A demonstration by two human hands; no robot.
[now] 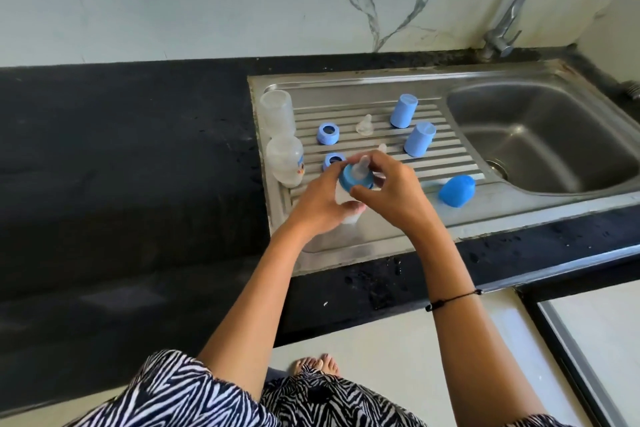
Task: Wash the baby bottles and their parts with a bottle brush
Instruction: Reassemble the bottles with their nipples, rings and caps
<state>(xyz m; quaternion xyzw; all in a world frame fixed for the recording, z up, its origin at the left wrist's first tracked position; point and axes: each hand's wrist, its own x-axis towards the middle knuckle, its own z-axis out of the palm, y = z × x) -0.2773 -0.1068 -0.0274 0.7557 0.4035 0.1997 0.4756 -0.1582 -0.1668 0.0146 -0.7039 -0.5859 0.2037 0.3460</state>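
Observation:
My left hand (320, 203) grips a clear baby bottle (348, 215) over the steel drainboard (381, 239). My right hand (391, 192) holds the blue collar (353, 180) with its clear nipple (363, 163) on top of that bottle. Two clear bottles stand upside down at the drainboard's left, one at the back (277, 113) and one nearer (285, 159). Two blue collars (328, 133) (333, 160) and two loose nipples (365, 124) (382, 148) lie on the ridges. Two blue caps (403, 111) (419, 139) stand further right and a third (457, 190) lies on its side. No bottle brush is in view.
The sink basin (540, 135) with its drain is on the right, and a chrome tap (540, 0) arches above it. Black countertop (121, 149) stretches to the left. A marble-patterned wall stands behind. Water drops dot the counter's front edge.

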